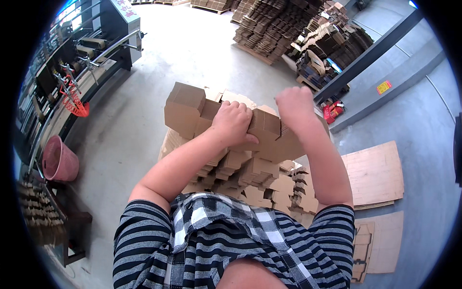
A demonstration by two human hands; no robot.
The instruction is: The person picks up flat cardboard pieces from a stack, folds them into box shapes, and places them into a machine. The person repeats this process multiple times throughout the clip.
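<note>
My left hand (233,123) is wrapped over the top of a bundle of brown die-cut cardboard sheets (276,144), its thumb pressed on the near face. The bundle stands on edge in front of me, with a notched outline and a squared lobe at its left end. Above the bundle's right part, my right hand (294,106) is closed in a fist, and nothing shows in it. Whether the fist touches the sheets is hard to tell. Beneath lies a pile of more cut cardboard pieces (250,171), partly covered by the bundle and my arms.
A machine (91,53) with red coiled hose stands at left, a pink basket (60,159) beside it. Tall cardboard stacks (274,29) sit on pallets behind. A slanting dark post (370,53) rises at right, near flat boards (373,173) on the floor.
</note>
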